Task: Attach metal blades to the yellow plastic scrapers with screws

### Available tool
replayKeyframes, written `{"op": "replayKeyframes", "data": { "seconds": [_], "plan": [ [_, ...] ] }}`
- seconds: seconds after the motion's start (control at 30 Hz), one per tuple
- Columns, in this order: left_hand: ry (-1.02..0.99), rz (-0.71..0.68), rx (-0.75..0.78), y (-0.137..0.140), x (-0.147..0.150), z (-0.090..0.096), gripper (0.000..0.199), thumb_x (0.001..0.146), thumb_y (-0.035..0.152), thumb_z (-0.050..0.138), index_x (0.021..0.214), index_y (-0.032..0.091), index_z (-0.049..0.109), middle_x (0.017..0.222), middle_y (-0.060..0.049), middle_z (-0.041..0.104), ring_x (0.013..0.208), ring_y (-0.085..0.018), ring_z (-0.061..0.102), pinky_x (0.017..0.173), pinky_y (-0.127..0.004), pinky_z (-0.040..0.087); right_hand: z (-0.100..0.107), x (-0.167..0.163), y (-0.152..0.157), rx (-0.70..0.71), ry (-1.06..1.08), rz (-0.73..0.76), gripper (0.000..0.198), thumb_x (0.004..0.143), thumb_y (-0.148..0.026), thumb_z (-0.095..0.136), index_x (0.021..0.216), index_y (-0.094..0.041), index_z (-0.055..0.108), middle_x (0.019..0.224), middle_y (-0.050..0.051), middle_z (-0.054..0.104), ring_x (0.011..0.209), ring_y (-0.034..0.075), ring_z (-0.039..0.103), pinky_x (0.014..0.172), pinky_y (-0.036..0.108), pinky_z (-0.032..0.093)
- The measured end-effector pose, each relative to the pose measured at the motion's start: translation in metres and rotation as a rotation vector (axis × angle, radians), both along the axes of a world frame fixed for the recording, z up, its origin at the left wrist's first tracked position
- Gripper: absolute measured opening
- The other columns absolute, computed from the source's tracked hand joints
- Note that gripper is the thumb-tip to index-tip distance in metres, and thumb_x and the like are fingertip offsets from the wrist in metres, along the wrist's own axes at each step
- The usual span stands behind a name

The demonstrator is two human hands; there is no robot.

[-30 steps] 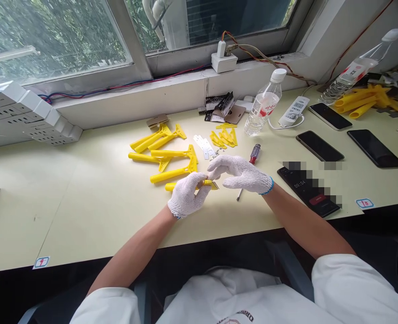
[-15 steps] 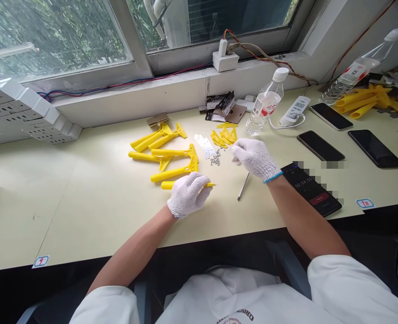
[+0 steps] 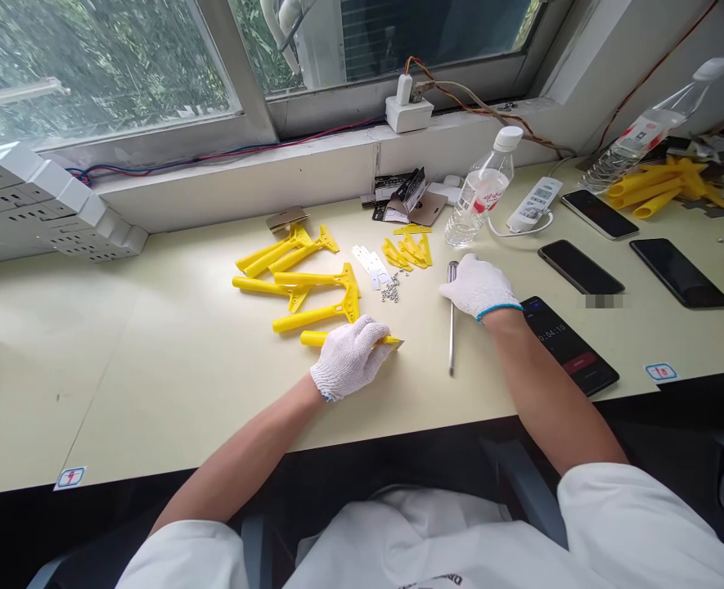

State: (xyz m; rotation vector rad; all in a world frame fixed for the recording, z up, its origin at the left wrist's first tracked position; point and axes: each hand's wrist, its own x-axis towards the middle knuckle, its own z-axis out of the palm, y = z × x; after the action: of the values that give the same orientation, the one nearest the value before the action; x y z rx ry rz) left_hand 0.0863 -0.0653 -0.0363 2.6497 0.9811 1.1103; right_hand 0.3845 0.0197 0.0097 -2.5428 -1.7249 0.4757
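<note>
My left hand [image 3: 353, 353], in a white knit glove, is closed around a yellow scraper [image 3: 313, 338] just above the table. The handle sticks out to the left and a pointed metal edge shows past the fingers on the right. My right hand [image 3: 481, 286], gloved too, is closed at the dark handle of a screwdriver [image 3: 451, 339], whose shaft points toward me. Between and beyond the hands are a small heap of screws [image 3: 390, 289], several thin pale blades [image 3: 370, 266] and a group of flat yellow pieces [image 3: 409, 248]. More yellow scrapers [image 3: 309, 315] lie left of them.
A water bottle [image 3: 478, 196] stands behind my right hand, near a white power strip [image 3: 534, 204]. Several phones lie to the right, one showing a timer [image 3: 573, 348] beside my right forearm. Opened black packaging [image 3: 407, 196] sits by the wall. White boxes [image 3: 55, 209] are at far left.
My right hand has moved slightly right and down from beside the yellow pieces onto the screwdriver, which now lies straighter. My left hand has shifted a little right with the scraper.
</note>
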Motion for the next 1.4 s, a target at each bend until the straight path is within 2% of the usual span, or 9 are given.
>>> {"op": "replayKeyframes", "data": {
  "seconds": [0.1, 0.2, 0.27, 0.33, 0.47, 0.67, 0.87, 1.23, 1.4],
  "plan": [
    [0.039, -0.022, -0.009, 0.000, -0.001, -0.005, 0.017, 0.116, 0.036, 0.057, 0.111, 0.022, 0.065, 0.092, -0.004, 0.071, 0.070, -0.018, 0.069, 0.062, -0.029, 0.050, 0.010, -0.004, -0.006, 0.122, 0.336, 0.062, 0.031, 0.079, -0.031, 0.076, 0.106, -0.017, 0.067, 0.104, 0.018, 0.077, 0.093, 0.031, 0.074, 0.077, 0.039, 0.059],
    [0.076, -0.113, 0.012, 0.002, -0.005, -0.012, 0.016, 0.115, 0.035, 0.056, 0.114, 0.022, 0.065, 0.096, -0.006, 0.071, 0.070, -0.018, 0.068, 0.063, -0.030, 0.051, 0.022, -0.009, -0.012, 0.297, 1.002, -0.062, 0.040, 0.070, -0.028, 0.067, 0.109, -0.023, 0.060, 0.081, 0.005, 0.070, 0.061, 0.018, 0.056, 0.048, 0.026, 0.041],
    [0.098, -0.214, 0.049, 0.003, -0.007, -0.016, 0.014, 0.115, 0.033, 0.056, 0.115, 0.023, 0.065, 0.099, -0.007, 0.071, 0.073, -0.019, 0.069, 0.066, -0.031, 0.054, 0.027, -0.012, -0.014, 0.387, 1.353, -0.177, 0.046, 0.064, -0.029, 0.065, 0.109, -0.025, 0.056, 0.077, 0.001, 0.066, 0.056, 0.014, 0.049, 0.043, 0.021, 0.034],
    [0.112, -0.294, 0.117, 0.004, -0.008, -0.019, 0.012, 0.114, 0.029, 0.055, 0.114, 0.023, 0.066, 0.101, -0.008, 0.071, 0.077, -0.019, 0.069, 0.068, -0.032, 0.055, 0.028, -0.015, -0.013, 0.421, 1.527, -0.257, 0.042, 0.062, -0.029, 0.065, 0.101, -0.025, 0.051, 0.078, 0.001, 0.065, 0.057, 0.012, 0.048, 0.042, 0.019, 0.036],
    [0.141, -0.343, 0.211, 0.005, -0.009, -0.023, 0.009, 0.110, 0.022, 0.057, 0.111, 0.024, 0.066, 0.098, -0.007, 0.072, 0.073, -0.019, 0.067, 0.064, -0.031, 0.053, 0.019, -0.021, -0.008, 0.435, 1.576, -0.350, 0.041, 0.059, -0.025, 0.066, 0.094, -0.025, 0.043, 0.076, 0.000, 0.061, 0.059, 0.012, 0.050, 0.043, 0.018, 0.039],
    [0.106, -0.406, 0.100, 0.010, -0.013, -0.028, 0.010, 0.113, 0.031, 0.060, 0.116, 0.023, 0.064, 0.097, -0.009, 0.075, 0.078, -0.021, 0.074, 0.070, -0.034, 0.061, 0.005, -0.035, -0.009, 0.399, 1.558, -0.291, 0.039, 0.064, -0.025, 0.070, 0.092, -0.025, 0.043, 0.078, 0.002, 0.062, 0.063, 0.015, 0.053, 0.043, 0.020, 0.040],
    [0.043, -0.416, 0.092, 0.011, -0.012, -0.030, 0.010, 0.113, 0.033, 0.060, 0.117, 0.023, 0.061, 0.096, -0.009, 0.077, 0.079, -0.022, 0.077, 0.070, -0.035, 0.063, 0.005, -0.040, -0.013, 0.430, 1.548, -0.263, 0.035, 0.064, -0.025, 0.067, 0.091, -0.025, 0.044, 0.077, 0.001, 0.061, 0.060, 0.013, 0.049, 0.041, 0.020, 0.036],
    [0.094, -0.414, 0.060, 0.012, -0.012, -0.027, 0.015, 0.115, 0.036, 0.056, 0.111, 0.023, 0.062, 0.095, -0.009, 0.077, 0.079, -0.021, 0.077, 0.071, -0.035, 0.063, 0.006, -0.042, -0.013, 0.402, 1.576, -0.336, 0.040, 0.062, -0.022, 0.067, 0.094, -0.025, 0.044, 0.077, 0.002, 0.062, 0.062, 0.012, 0.050, 0.044, 0.017, 0.041],
    [0.069, -0.427, 0.078, 0.012, -0.011, -0.027, 0.013, 0.116, 0.034, 0.056, 0.112, 0.023, 0.061, 0.096, -0.009, 0.076, 0.079, -0.021, 0.076, 0.070, -0.034, 0.062, 0.007, -0.040, -0.014, 0.408, 1.606, -0.276, 0.042, 0.063, -0.023, 0.069, 0.098, -0.025, 0.045, 0.077, 0.000, 0.063, 0.063, 0.012, 0.053, 0.045, 0.016, 0.042]
  ]
}}
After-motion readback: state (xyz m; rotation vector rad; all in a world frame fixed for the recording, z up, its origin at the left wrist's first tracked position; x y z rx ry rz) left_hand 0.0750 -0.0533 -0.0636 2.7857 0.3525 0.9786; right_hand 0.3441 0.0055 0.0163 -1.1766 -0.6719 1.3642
